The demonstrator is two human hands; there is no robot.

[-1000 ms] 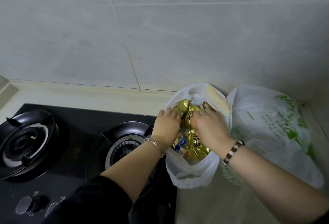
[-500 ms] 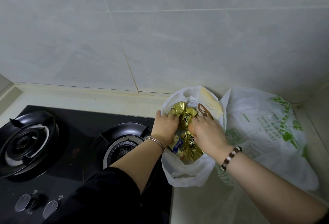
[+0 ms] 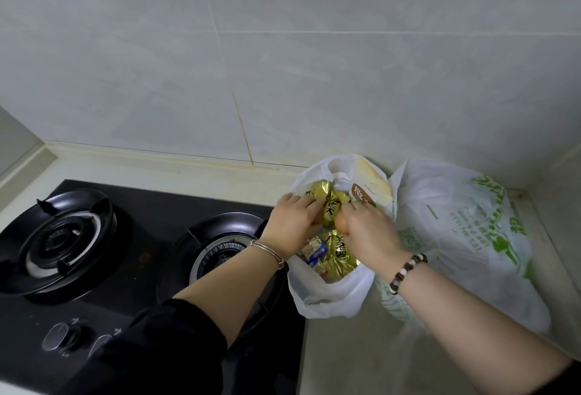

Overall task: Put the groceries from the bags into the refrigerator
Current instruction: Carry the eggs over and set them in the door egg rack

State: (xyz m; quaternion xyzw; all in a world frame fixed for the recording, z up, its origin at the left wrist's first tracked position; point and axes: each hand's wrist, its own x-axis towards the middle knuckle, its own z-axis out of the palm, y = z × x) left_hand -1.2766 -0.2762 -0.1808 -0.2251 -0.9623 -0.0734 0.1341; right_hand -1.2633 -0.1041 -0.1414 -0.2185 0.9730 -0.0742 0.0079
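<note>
Both hands reach into the open white bag [image 3: 330,298], which sits at the back edge of the counter [image 3: 361,360], just right of the stove [image 3: 147,272]. The left hand [image 3: 292,223] and right hand [image 3: 369,232] curl their fingers round one gold foil packet [image 3: 328,201] at the bag's mouth. A green-printed bag [image 3: 471,237] lies in the counter's back right corner.

The right hand [image 3: 371,231] curls its fingers out of sight against the gold packet [image 3: 327,203], which the left hand [image 3: 290,225] also grips. Both hands cover much of the lower packets [image 3: 333,256] in the white bag [image 3: 330,297]. The green-printed bag [image 3: 465,237] hides its contents. The stove [image 3: 125,269] is cut off at the left and bottom edges. The packet lettering is too small to read.
</note>
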